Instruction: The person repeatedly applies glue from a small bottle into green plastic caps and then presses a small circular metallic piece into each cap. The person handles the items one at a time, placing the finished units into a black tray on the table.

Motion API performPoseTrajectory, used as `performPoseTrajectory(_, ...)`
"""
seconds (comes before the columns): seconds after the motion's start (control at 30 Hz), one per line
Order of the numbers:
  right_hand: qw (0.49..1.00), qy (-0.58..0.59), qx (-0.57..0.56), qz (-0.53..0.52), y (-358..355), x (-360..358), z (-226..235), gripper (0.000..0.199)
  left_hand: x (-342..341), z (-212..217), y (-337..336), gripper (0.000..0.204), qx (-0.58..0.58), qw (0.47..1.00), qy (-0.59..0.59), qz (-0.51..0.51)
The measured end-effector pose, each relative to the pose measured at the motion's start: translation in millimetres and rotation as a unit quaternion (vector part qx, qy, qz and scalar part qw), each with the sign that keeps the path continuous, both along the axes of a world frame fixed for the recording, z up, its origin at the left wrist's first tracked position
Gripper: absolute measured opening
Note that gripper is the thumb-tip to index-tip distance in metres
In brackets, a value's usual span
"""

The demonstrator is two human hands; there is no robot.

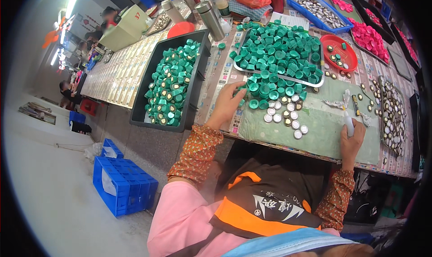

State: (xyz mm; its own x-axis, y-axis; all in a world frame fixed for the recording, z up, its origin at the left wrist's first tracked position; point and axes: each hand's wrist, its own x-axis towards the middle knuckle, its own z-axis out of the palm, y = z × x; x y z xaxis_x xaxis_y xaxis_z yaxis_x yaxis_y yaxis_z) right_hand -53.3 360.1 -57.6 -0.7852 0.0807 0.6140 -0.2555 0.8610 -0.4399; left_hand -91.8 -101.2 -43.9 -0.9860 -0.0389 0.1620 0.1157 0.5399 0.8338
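My left hand (226,105) is at the near left edge of a heap of green fluted caps (281,50), which spills off a metal tray (310,83). Its thumb and forefinger close around a green cap (238,90), partly hidden by the fingers. On the right, my right hand (353,142) grips a white squeeze bottle (348,122), its narrow nozzle directed away from me. Between the hands, several small round silvery discs (286,114), some dark with a pale centre, lie on a green mat (315,133).
A dark crate (194,88) of green caps with disc inserts stands left. A red plate (348,49) and a disc-filled tray (394,117) lie right. Farther back are pink caps (369,35), a blue tray (344,28) and a steel flask (209,20). Blue crates (130,180) sit on the floor.
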Motion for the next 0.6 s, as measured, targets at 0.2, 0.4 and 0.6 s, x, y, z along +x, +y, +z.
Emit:
performPoseTrajectory(0.2, 0.986, -0.015, -0.166, 0.008, 11, 2, -8, 0.028, 14, 15, 15, 0.022, -0.217, 0.971, 0.094, -0.028)
performPoseTrajectory(0.4, 0.830, -0.105, -0.534, 0.118, 0, 16, 0, 0.037, 20, 15, 16, 0.018, -0.241, 0.953, 0.185, 0.018)
performPoseTrajectory(0.6, 0.732, -0.192, -0.619, 0.208, -58, 41, 39, 0.028, 25, 32, 30, 0.020, -0.138, 0.959, 0.241, 0.053)
